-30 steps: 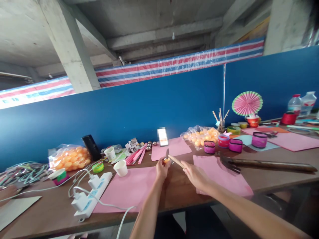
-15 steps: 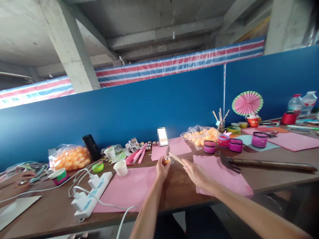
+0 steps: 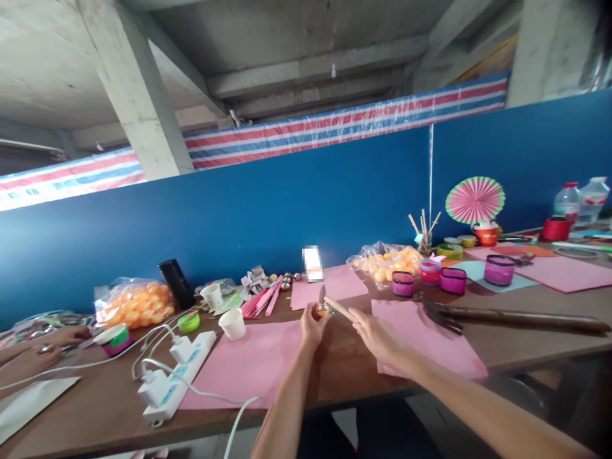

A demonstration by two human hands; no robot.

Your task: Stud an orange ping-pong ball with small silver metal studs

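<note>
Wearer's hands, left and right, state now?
Left hand: closed, holding a small shiny ball.
Right hand: closed, holding a small wooden-handled tool.

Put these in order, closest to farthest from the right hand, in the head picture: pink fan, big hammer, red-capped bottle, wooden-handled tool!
1. Wooden-handled tool: closest, held in the right hand.
2. Big hammer: just to the hand's right, its head toward the hand.
3. Pink fan: to the right, farther back.
4. Red-capped bottle: farthest, at the back, way over right.
</note>
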